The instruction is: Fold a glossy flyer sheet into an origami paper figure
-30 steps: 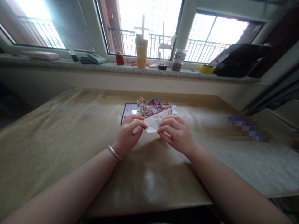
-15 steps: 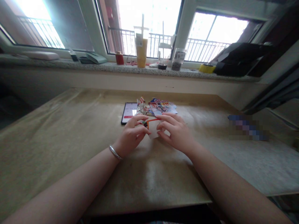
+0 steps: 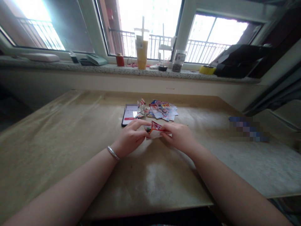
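A small piece of printed paper [image 3: 154, 135], white on the near side with red and orange print showing above, is held between both hands over the table. My left hand [image 3: 131, 134] pinches its left end between thumb and fingers. At its right end, my right hand [image 3: 179, 135] grips it the same way. The paper is bent, with a fold standing up in the middle. Just beyond my hands lies a fanned pile of colourful printed cards or leaflets [image 3: 163, 110]. Crumpled paper scraps [image 3: 142, 110] lie left of the pile.
A phone [image 3: 129, 115] with a lit screen lies beside the scraps. The table [image 3: 70, 150] has a yellowish cover. A blurred bluish object [image 3: 248, 128] is at the right. On the windowsill [image 3: 105, 69] stand a yellow drink cup [image 3: 141, 55], a red jar [image 3: 119, 60] and a black bag [image 3: 235, 61].
The paper has been bent, so a red printed part now stands up between my hands. My right fingers have closed in and drawn back a little, uncovering more of the pile behind.
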{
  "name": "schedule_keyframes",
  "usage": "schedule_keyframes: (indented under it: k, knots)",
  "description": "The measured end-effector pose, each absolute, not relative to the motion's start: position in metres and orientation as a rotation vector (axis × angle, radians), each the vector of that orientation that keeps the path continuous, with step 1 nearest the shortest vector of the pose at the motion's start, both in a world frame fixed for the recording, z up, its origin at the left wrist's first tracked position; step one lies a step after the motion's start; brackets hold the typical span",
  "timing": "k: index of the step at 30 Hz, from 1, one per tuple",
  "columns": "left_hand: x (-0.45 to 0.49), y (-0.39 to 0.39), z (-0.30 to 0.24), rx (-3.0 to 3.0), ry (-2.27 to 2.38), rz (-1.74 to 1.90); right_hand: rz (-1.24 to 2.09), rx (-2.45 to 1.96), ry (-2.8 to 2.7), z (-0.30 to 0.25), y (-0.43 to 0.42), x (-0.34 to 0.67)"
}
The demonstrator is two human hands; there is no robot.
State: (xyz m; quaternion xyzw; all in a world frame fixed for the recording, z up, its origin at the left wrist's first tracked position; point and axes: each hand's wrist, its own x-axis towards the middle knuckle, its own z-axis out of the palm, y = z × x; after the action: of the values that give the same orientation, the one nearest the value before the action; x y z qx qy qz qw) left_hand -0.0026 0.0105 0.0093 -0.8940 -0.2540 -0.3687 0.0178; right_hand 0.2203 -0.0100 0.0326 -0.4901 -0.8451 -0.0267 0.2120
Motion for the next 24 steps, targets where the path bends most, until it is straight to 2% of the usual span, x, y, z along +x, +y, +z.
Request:
schedule_keyframes:
  k: [10, 18, 24]
  knots:
    - [-0.008, 0.007, 0.022, -2.860, -0.793, -1.070, 0.123, -1.079, -2.628, 0.029, -0.010, 0.222]
    - [-0.005, 0.004, 0.020, -2.790, -0.880, -0.746, 0.203, -1.135, -2.704, 0.025, -0.008, 0.223]
    - [-0.005, 0.003, 0.020, -2.733, -1.032, -0.680, 0.234, -1.155, -2.710, 0.028, -0.007, 0.230]
